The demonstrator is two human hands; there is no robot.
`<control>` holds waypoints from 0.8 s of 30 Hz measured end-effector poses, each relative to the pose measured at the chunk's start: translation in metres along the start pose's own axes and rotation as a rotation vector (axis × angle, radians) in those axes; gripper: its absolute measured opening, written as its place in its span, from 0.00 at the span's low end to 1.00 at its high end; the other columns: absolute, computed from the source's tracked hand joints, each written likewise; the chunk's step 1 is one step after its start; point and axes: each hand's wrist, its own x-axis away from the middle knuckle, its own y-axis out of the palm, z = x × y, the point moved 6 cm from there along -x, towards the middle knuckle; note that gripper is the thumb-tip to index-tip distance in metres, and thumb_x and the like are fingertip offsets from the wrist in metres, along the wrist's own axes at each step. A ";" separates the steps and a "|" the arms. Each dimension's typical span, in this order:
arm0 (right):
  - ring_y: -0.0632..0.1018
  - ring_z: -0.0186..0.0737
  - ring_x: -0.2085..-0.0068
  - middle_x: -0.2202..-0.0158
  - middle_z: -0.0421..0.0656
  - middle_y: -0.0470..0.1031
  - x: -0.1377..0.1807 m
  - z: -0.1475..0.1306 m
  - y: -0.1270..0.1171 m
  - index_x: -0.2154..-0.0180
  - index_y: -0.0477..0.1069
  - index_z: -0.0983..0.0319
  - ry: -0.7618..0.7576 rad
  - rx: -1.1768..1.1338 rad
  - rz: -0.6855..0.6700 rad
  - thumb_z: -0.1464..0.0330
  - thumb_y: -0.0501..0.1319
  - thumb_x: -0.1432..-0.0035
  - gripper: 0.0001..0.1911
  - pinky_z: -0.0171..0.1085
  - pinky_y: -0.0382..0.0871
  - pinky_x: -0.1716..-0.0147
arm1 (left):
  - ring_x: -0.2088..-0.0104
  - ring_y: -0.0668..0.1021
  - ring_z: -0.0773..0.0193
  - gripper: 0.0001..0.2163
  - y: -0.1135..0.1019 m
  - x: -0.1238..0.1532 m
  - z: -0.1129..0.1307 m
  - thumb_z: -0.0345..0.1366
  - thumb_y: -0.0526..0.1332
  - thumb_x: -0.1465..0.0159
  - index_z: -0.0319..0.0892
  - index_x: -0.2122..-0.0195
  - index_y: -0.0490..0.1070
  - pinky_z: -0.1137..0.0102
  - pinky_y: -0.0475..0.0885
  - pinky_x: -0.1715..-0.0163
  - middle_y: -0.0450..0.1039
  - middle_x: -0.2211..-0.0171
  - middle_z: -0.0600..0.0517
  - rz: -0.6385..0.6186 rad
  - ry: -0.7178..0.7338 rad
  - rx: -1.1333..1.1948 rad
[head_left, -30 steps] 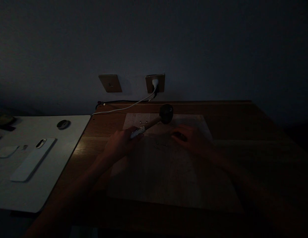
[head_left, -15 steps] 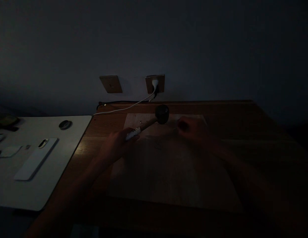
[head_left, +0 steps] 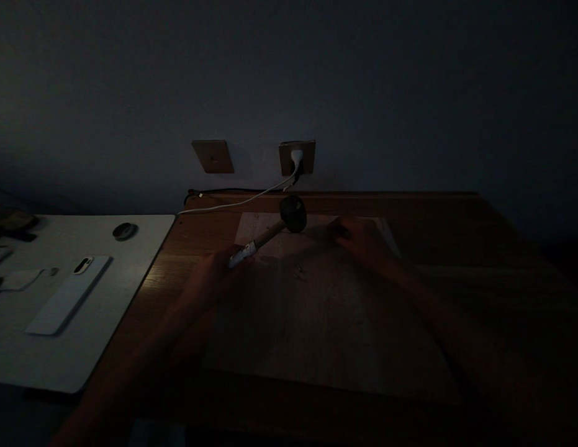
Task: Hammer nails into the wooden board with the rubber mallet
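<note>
The scene is very dark. My left hand [head_left: 209,278] is closed round the wooden handle of a hammer [head_left: 274,228], whose dark round head is raised over the far part of a pale wooden board [head_left: 326,323] lying on the brown desk [head_left: 456,248]. My right hand [head_left: 361,239] rests on the board's far end just right of the hammer head, fingers curled together as if pinching something too small and dark to name. A small nail-like bit [head_left: 298,269] lies on the board between the hands.
A white cable [head_left: 242,202] runs from a wall socket [head_left: 297,157] across the desk's back edge. A second wall plate [head_left: 213,156] sits left of it. On the white table [head_left: 60,360] at left lie a phone [head_left: 67,295], a small round object [head_left: 125,231] and other small items.
My left hand and the hammer have drawn slightly left and back. My right hand has moved away from me toward the board's far end.
</note>
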 end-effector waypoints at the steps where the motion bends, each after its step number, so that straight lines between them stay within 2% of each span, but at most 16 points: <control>1: 0.84 0.52 0.57 0.58 0.46 0.84 0.000 0.001 0.001 0.61 0.79 0.57 0.005 -0.003 0.001 0.73 0.62 0.41 0.09 0.50 0.78 0.53 | 0.67 0.82 0.56 0.22 0.000 0.000 -0.001 0.51 0.56 0.32 0.43 0.47 0.77 0.70 0.65 0.71 0.82 0.65 0.48 -0.002 -0.001 -0.004; 11: 0.84 0.51 0.56 0.59 0.47 0.84 0.000 0.001 0.004 0.63 0.77 0.58 0.065 0.042 -0.007 0.75 0.64 0.44 0.09 0.47 0.76 0.53 | 0.67 0.82 0.56 0.20 0.005 -0.003 0.002 0.49 0.56 0.31 0.45 0.46 0.77 0.70 0.65 0.71 0.82 0.64 0.49 -0.044 0.003 -0.029; 17: 0.84 0.51 0.59 0.60 0.47 0.85 -0.003 0.001 0.003 0.55 0.77 0.58 0.159 0.036 0.024 0.72 0.65 0.42 0.12 0.43 0.76 0.59 | 0.67 0.82 0.56 0.21 0.005 -0.015 0.021 0.52 0.56 0.31 0.46 0.46 0.77 0.70 0.65 0.71 0.82 0.65 0.49 -0.042 0.050 -0.057; 21: 0.85 0.51 0.61 0.63 0.46 0.85 -0.003 0.000 0.000 0.49 0.76 0.58 0.211 0.060 -0.003 0.71 0.67 0.42 0.18 0.43 0.76 0.61 | 0.68 0.81 0.59 0.19 0.011 -0.024 0.039 0.50 0.57 0.30 0.46 0.47 0.78 0.71 0.64 0.71 0.82 0.66 0.50 -0.028 0.130 -0.061; 24: 0.84 0.53 0.60 0.61 0.48 0.85 0.004 0.003 -0.006 0.48 0.75 0.60 0.211 0.074 0.026 0.68 0.69 0.44 0.21 0.44 0.76 0.61 | 0.70 0.80 0.60 0.19 0.017 -0.032 0.045 0.49 0.58 0.31 0.46 0.46 0.78 0.71 0.63 0.72 0.82 0.66 0.49 -0.017 0.155 -0.086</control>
